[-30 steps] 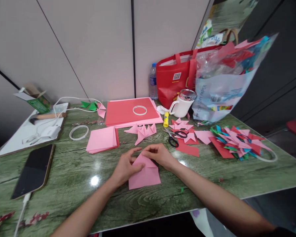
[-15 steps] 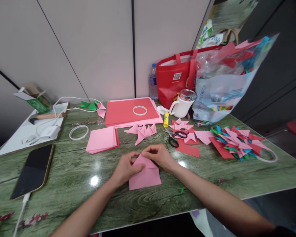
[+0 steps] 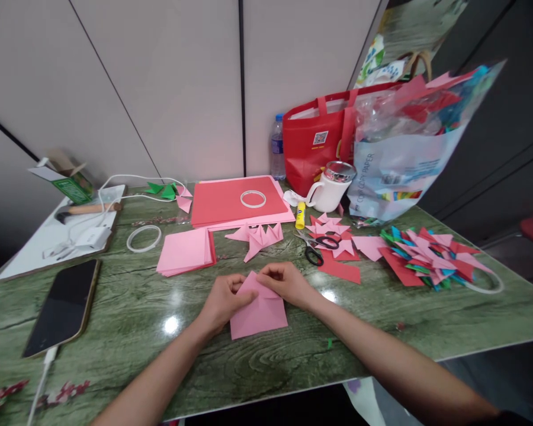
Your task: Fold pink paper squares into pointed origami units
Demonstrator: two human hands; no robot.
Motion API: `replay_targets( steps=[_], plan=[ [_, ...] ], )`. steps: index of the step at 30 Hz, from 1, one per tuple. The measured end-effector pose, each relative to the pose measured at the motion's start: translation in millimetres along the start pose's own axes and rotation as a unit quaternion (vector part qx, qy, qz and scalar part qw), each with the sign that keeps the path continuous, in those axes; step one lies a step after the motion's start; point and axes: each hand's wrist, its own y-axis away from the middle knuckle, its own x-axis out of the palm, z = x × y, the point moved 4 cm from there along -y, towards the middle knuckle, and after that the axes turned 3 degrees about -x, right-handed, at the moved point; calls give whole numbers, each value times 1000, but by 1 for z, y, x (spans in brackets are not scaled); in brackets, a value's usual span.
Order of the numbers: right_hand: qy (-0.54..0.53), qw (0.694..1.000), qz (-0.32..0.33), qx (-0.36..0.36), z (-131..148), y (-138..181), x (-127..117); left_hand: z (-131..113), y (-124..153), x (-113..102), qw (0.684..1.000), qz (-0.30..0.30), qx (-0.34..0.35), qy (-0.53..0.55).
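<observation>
Both left hand [image 3: 224, 300] and right hand [image 3: 288, 284] pinch a partly folded pink sheet [image 3: 259, 319] (peak uppermost) at the lower centre of the frame; black-handled scissors [image 3: 310, 241] lie right of centre.

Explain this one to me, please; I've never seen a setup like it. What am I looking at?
There is no machine here: these are a person's bare hands, seen by a camera worn on the head, looking forward and down. The left hand and right hand both hold a partly folded pink paper. On the green table beyond them lie a stack of pink squares, scissors and a yellow glue stick. A phone lies to the left; a colourful paper heap sits to the right.
</observation>
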Motion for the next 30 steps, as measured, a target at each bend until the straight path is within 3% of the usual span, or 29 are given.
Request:
replay_targets(
  steps=[14,21,30],
  plan=[
    [40,999,-24,-14,-2,0,-2,0,0,0,1000,5,4,7],
    [50,998,-19,-21,-1,-1,-4,1,-3,-10,998,-49,-7,34],
    [55,998,-37,-10,-3,0,-3,1,-3,-9,998,-39,-8,42]
  ],
)
